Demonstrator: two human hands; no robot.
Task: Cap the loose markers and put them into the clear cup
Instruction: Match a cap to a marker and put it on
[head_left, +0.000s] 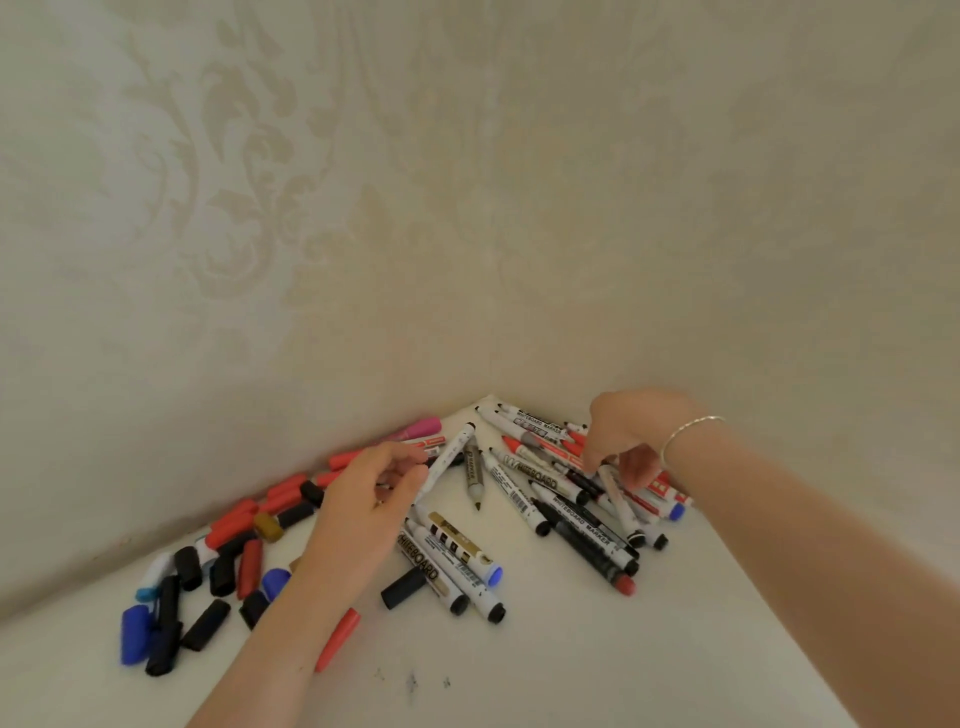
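White marker in left hand: from the head view I see my left hand (375, 491) curled round an uncapped white marker (445, 460), thumb and fingers pinching its lower barrel.
Long axis: that marker slants from near-left up to far-right, its dark tip pointing toward the far corner where the two walls meet.
Right hand: my right hand (631, 441) is bent down into the marker pile (566, 493), fingers curled and pinching the end of a pale marker (618, 499) whose barrel runs toward the near side.
Pile position: the uncapped markers lie fanned out from the far corner, mostly between and just beneath the two hands, more of them under the right one.
Loose caps: the caps (223, 561), red, black and blue, are heaped on the left along the wall, left of my left hand and well apart from my right.
Nearest stray caps: a red cap (338, 639) lies beside my left forearm, a black cap (402, 588) just near of the left hand.
Nearer hand, my judgement: the left hand is nearer the caps, so capping would mean bringing a cap to the marker tip along that slanted axis.
Clear cup: I cannot see it anywhere in this view.
Table: white table (571, 665), a few dark specks near the front.
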